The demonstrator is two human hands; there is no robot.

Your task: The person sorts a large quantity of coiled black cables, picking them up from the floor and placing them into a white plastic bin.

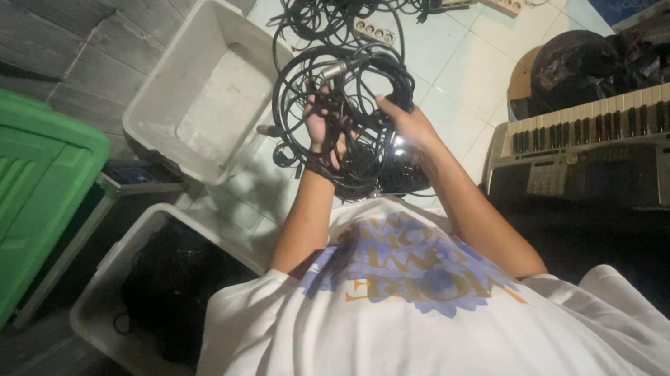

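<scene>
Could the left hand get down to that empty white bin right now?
Probably not freely: the left hand is closed on the coiled black cable, though the empty white bin sits just beside it with nothing between.

We see a black cable (346,122) wound in a loose round coil of many loops. It hangs upright in the air, with the fingers (323,121) passing through its left part and other fingers (397,113) touching its right side. A silver plug (330,70) lies on the top loops, just above the fingers. The lower loops sag below them.
</scene>
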